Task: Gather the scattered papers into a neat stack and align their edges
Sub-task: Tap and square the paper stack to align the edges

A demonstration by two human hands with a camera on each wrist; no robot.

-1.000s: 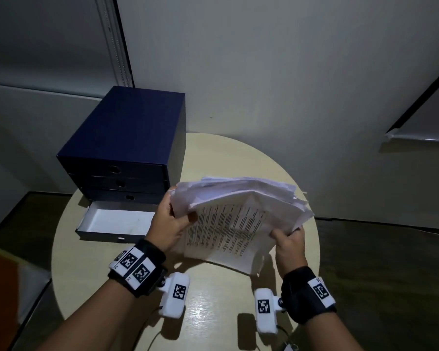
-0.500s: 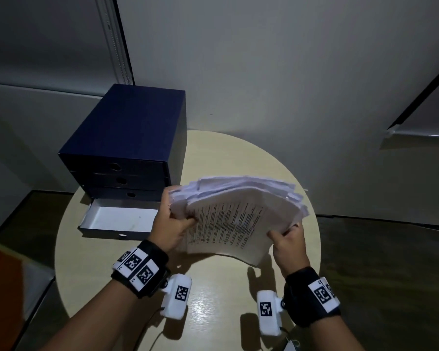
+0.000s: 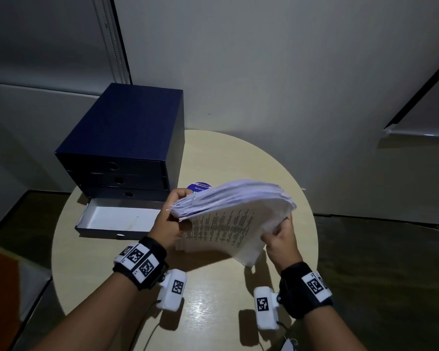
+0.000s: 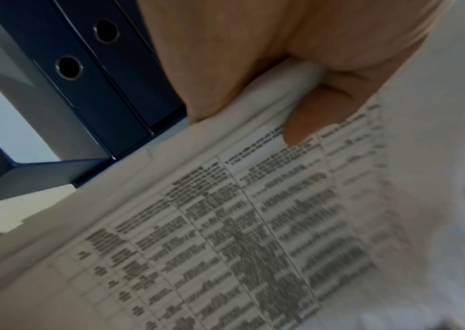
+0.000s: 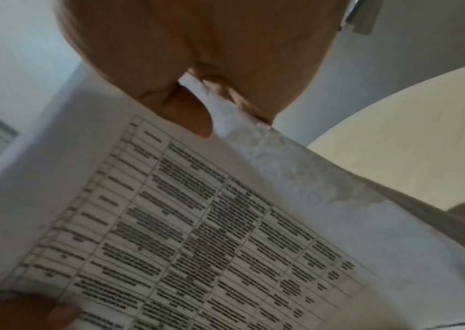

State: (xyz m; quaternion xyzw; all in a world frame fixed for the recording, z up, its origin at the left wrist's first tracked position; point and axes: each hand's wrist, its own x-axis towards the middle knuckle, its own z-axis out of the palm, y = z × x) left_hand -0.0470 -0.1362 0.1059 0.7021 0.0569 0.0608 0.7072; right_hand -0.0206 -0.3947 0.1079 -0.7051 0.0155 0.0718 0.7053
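The papers [image 3: 235, 214] are held as one thick sheaf above the round desk [image 3: 238, 158], tilted, with a printed table facing the person. The left hand [image 3: 171, 219] grips the left edge, thumb on the printed face and fingers behind; the right hand [image 3: 280, 240] pinches the lower right edge the same way. The upper edges fan apart unevenly, so the sheets are gathered but not yet squared.

Judging by the sag between the two grips, the sheaf is limp and light for its bulk, and loose sheets probably slide easily on each other. Holding it at opposite edges with a slack grip would likely let it be tapped on the desk to settle.

Beside the left hand stands a dark blue drawer box [image 3: 127, 133]. Its lowest drawer [image 3: 117, 221] is pulled out, showing only a bare white floor; the two upper drawers are closed.
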